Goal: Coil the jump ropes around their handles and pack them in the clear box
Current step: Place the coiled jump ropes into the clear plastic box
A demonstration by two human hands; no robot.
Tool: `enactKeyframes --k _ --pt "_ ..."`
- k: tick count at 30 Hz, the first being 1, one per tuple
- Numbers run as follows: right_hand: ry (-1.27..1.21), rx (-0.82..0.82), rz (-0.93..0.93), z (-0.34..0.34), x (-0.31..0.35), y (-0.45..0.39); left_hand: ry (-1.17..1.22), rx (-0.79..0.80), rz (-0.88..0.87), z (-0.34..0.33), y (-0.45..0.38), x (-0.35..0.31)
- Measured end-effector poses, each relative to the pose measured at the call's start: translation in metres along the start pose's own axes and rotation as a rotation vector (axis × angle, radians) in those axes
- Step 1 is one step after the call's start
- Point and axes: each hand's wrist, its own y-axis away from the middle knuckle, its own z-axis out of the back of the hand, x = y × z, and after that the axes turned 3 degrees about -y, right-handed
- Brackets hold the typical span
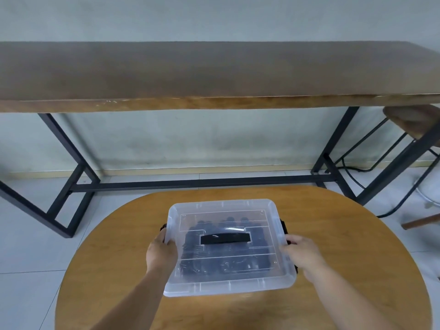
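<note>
A clear plastic box (pixel 228 285) with its lid on sits in the middle of a round wooden table (pixel 114 234). A black carry handle (pixel 225 238) lies flat in the lid. Dark coiled jump ropes (pixel 214 264) show through the lid, inside the box. My left hand (pixel 160 252) presses against the box's left side by a black side latch. My right hand (pixel 301 254) grips the right side by the other black latch (pixel 283 226). Both hands touch the box.
A long wooden bench table (pixel 214 72) on black metal legs stands beyond the round table against a pale wall. A stool (pixel 409 122) and a black cable (pixel 352 170) are at the right. Tiled floor surrounds the table.
</note>
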Motion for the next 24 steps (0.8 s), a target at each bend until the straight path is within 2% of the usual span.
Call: enactKeyframes --k 3,5,7,16,24 --pt "-0.129 0.096 -0.121 0.003 -0.002 -0.005 -0.023 -0.003 -0.016 0.000 -0.002 0.003" --pt "-0.149 0.207 -0.208 0.005 -0.003 -0.009 -0.036 -0.009 -0.015 -0.001 -0.005 0.005" --pt "-0.132 0.234 -0.233 0.008 -0.004 -0.011 -0.021 -0.011 -0.016 -0.002 -0.007 0.006" --pt "-0.001 0.071 -0.060 -0.012 -0.006 -0.025 0.044 0.006 -0.001 -0.002 -0.010 0.009" --pt "0.107 0.044 0.009 -0.019 -0.008 -0.027 0.038 0.052 0.024 0.001 -0.022 0.018"
